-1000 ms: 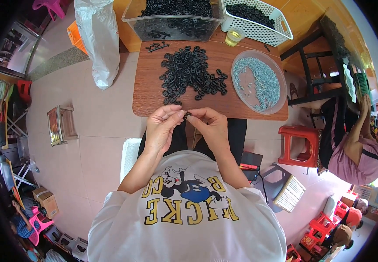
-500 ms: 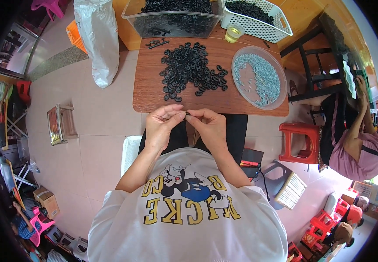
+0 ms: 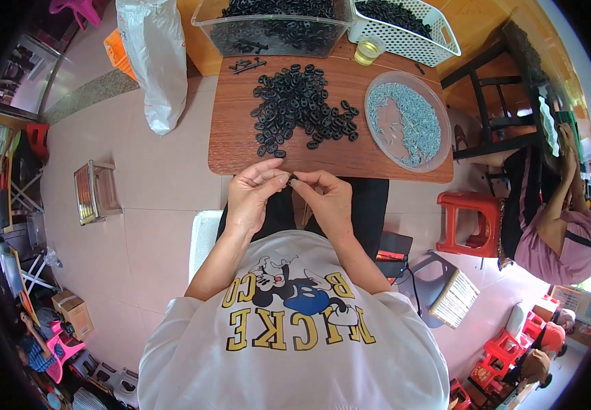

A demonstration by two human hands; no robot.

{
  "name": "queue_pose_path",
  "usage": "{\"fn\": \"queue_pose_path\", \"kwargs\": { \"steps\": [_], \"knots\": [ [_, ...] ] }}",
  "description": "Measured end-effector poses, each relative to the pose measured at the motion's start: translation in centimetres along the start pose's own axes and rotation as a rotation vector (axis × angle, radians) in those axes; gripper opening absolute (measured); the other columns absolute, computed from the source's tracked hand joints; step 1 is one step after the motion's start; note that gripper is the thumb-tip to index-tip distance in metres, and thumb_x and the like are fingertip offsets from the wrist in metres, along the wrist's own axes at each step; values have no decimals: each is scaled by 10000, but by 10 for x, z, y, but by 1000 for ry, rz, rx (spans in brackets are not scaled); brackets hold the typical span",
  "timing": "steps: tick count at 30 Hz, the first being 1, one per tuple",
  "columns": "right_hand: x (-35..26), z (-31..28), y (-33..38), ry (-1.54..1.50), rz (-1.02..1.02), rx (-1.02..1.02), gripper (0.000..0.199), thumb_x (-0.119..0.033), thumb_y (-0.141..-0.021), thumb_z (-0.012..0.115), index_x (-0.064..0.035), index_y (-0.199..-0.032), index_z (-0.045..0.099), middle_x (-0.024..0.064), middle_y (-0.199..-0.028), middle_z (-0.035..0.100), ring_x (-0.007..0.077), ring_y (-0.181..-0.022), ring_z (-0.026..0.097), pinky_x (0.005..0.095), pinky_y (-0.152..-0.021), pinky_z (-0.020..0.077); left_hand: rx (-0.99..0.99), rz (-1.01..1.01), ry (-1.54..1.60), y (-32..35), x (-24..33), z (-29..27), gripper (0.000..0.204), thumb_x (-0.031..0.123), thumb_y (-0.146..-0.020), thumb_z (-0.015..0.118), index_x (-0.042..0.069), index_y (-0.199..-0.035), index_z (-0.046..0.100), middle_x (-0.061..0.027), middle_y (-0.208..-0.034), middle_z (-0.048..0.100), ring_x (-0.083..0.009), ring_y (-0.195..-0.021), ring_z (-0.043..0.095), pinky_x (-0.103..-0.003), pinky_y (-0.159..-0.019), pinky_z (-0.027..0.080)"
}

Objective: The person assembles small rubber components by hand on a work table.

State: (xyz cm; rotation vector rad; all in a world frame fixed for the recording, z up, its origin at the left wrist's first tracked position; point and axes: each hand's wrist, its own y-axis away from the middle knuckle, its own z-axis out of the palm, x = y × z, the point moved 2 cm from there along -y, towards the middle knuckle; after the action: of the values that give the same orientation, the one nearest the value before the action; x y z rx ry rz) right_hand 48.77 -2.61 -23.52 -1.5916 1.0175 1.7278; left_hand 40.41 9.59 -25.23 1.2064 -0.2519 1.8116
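Hands meet at near edge of wooden table (image 3: 241, 147). Left hand (image 3: 253, 197) and right hand (image 3: 328, 198) pinch one small black ring part (image 3: 293, 179) between fingertips, just off table edge. Pile of black ring parts (image 3: 299, 113) lies mid-table; round tray of pale small pieces (image 3: 405, 121) beside it, right.
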Motion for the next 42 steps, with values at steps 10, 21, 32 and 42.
{"fn": "queue_pose_path", "kwargs": {
  "steps": [10, 21, 32, 42],
  "knots": [
    [5, 2, 0, 86, 0, -25, 134, -49, -774, 692, 22, -888, 691, 38, -768, 680, 51, -657, 565, 204, -601, 452, -77, -116, -80, -4, 2, -8, 322, -27, -786, 667, -38, -1101, 600, -108, -879, 672, -132, -782, 628, -235, -714, 500],
    [8, 2, -1, 73, -17, 6, 134, -60, -776, 689, 16, -887, 695, 26, -748, 672, 38, -628, 539, 196, -580, 436, -32, -121, 4, -4, -2, -9, 349, -25, -792, 662, -40, -1132, 580, -122, -903, 672, -135, -771, 636, -225, -670, 516],
    [10, 7, 6, 174, 28, -18, 146, -72, -768, 693, 12, -888, 697, 55, -761, 688, 58, -628, 570, 205, -588, 451, -127, -216, -125, -8, -1, -22, 427, -23, -779, 676, -46, -1186, 548, -105, -877, 673, -113, -755, 613, -216, -655, 478],
    [24, 7, 5, 65, 10, -49, 121, -38, -805, 668, 22, -909, 675, 16, -611, 603, 43, -409, 491, 185, -352, 336, -70, -211, -23, -5, -5, -25, 464, -18, -771, 687, -41, -1206, 528, -107, -877, 673, -119, -760, 629, -205, -636, 491]
  ]
}}
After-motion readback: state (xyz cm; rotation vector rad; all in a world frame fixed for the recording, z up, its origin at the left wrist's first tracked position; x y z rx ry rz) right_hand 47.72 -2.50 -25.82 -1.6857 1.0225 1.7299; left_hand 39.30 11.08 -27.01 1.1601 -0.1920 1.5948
